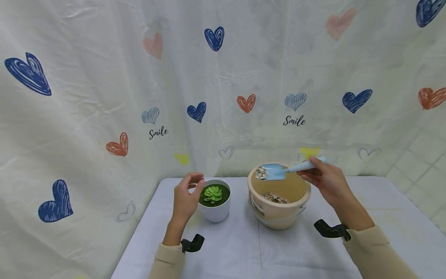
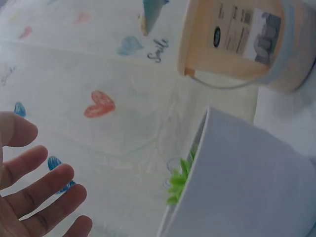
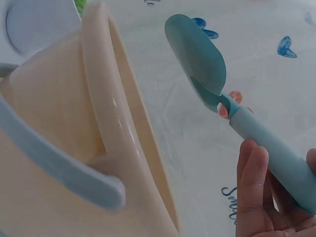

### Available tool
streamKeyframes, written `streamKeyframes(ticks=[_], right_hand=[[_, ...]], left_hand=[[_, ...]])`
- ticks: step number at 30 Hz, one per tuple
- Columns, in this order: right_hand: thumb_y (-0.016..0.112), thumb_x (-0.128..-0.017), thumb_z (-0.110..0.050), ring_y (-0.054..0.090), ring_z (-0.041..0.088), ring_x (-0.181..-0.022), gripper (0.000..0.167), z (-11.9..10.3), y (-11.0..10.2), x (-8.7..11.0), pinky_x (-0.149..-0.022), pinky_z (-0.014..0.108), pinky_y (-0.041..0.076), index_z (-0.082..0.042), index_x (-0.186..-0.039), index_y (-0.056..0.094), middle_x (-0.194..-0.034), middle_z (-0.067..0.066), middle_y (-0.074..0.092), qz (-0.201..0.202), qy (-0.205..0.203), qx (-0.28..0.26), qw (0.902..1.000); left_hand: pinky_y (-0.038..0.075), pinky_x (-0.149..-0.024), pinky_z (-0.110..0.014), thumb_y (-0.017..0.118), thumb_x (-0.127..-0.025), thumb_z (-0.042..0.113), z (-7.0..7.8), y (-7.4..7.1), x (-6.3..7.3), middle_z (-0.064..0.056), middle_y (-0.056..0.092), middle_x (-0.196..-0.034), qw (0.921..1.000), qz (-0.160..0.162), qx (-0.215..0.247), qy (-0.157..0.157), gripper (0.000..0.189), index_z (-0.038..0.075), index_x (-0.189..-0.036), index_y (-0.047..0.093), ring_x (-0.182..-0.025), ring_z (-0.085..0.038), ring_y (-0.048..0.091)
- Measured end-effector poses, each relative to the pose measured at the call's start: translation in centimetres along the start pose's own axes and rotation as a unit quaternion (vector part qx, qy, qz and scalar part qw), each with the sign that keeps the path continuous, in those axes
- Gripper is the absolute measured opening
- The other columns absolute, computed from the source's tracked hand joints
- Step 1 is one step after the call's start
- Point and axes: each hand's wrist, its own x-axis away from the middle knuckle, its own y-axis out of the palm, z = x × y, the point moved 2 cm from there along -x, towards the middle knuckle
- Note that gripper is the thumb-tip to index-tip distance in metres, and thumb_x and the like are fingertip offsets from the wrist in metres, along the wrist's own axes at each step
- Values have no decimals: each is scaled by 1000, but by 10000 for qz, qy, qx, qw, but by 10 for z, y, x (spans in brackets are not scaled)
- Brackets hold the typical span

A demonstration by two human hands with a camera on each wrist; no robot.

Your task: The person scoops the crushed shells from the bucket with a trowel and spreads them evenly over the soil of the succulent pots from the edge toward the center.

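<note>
My right hand [image 1: 325, 180] grips the pale handle of a small blue trowel [image 1: 275, 171] above a beige bucket [image 1: 278, 221]. Pebbles [image 1: 261, 173] lie at the tip of the blade, and more loose pebbles [image 1: 275, 198] are inside the bucket. In the right wrist view the underside of the trowel [image 3: 197, 54] shows, hiding its load. My left hand [image 1: 187, 197] is raised at the left side of a white pot [image 1: 215, 213] with a green succulent [image 1: 213, 193]. Its fingers [image 2: 44, 190] are spread and loosely bent, holding nothing.
Pot and bucket stand side by side on a white-covered table [image 1: 230, 248]. The bucket's grey handle [image 3: 64, 168] hangs down along its side. Close behind the table hangs a white curtain [image 1: 223, 77] printed with hearts.
</note>
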Motion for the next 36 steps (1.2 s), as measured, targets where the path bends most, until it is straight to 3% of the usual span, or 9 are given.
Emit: streamKeyframes(ticks=[4, 8, 11, 16, 21, 27, 36], right_hand=[[60, -103, -35, 77, 13, -83, 25, 5, 14, -2, -77, 23, 61, -13, -107, 71, -91, -1, 79, -26, 101, 3, 9999], [62, -102, -38, 77, 12, -83, 27, 12, 29, -5, -78, 23, 61, -13, -106, 70, -90, -1, 78, -2, 230, 12, 9997], [63, -101, -39, 77, 12, -83, 27, 18, 39, -6, -79, 23, 61, -14, -104, 69, -89, -1, 78, 50, 331, 31, 9994], [63, -100, -42, 76, 11, -84, 29, 28, 56, -9, -81, 23, 60, -13, -104, 68, -89, -2, 78, 141, 568, 114, 9982], [63, -100, -45, 76, 11, -86, 40, 36, 72, -11, -83, 23, 60, -8, -115, 64, -90, -3, 77, 205, 700, 223, 9971], [61, -101, -44, 75, 10, -85, 49, 46, 87, -16, -82, 21, 60, -2, -126, 59, -90, -4, 76, 296, 701, 347, 9965], [57, -105, -37, 75, 11, -84, 42, 62, 108, -27, -79, 22, 60, 0, -123, 59, -89, -2, 76, 360, 727, 390, 9959]], left_hand=[[57, -89, -51, 67, -98, 20, -23, -10, 1, -1, 75, -104, 9994, 181, -190, -235, 16, 15, -112, 73, -101, -16, 69], [57, -89, -47, 66, -98, 20, -44, -13, 5, -3, 75, -107, 9979, 135, -332, -536, 19, 14, -115, 71, -103, -20, 69], [55, -91, -42, 62, -101, 21, -60, -10, 10, -5, 73, -115, 9958, -92, -413, -813, 23, 14, -123, 68, -109, -22, 68], [51, -100, -49, 53, -106, 24, -81, -2, 18, -9, 66, -132, 9901, -643, -241, -1226, 32, 16, -137, 58, -120, -27, 63], [47, -105, -55, 50, -108, 30, -88, 6, 22, -15, 57, -144, 9825, -1130, 117, -1474, 41, 18, -147, 48, -127, -32, 58], [45, -108, -54, 50, -107, 32, -93, 14, 25, -18, 50, -149, 9736, -1523, 579, -1601, 51, 14, -154, 38, -133, -35, 54], [38, -114, -52, 77, -87, 25, -100, 20, 32, -13, 38, -160, 9580, -1934, 1194, -1751, 95, 16, -162, 19, -144, -33, 43]])
